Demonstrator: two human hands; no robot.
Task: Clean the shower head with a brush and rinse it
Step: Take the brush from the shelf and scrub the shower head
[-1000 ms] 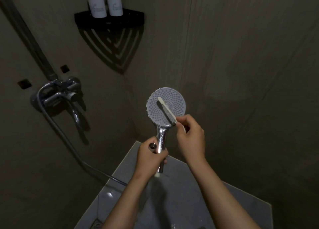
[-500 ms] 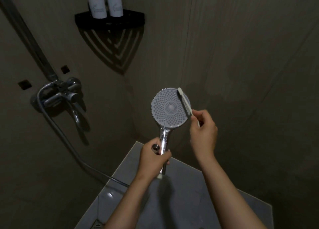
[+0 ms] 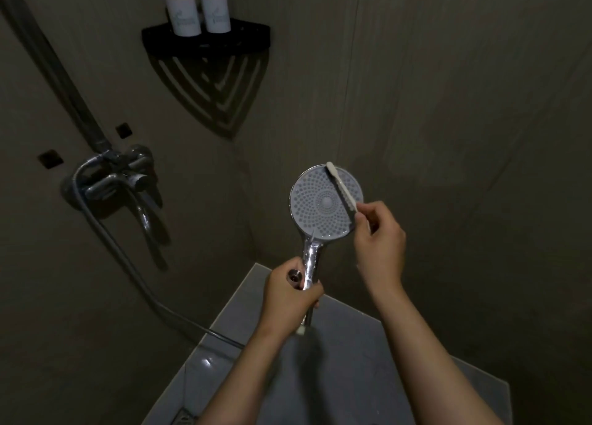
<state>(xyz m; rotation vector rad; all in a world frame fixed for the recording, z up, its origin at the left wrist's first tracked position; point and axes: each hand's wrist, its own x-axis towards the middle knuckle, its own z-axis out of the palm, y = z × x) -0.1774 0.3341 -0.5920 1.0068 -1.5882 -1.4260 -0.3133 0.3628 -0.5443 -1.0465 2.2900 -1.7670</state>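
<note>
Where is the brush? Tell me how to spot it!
Find the round grey shower head on its shiny chrome handle, held up in the middle by the left hand. The thin white plastic brush slants across its right side, pinched by the right hand. It is the only slim white stick there.

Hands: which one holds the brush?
The right hand pinches the white brush, which lies across the shower head face. The left hand only grips the chrome handle.
</note>
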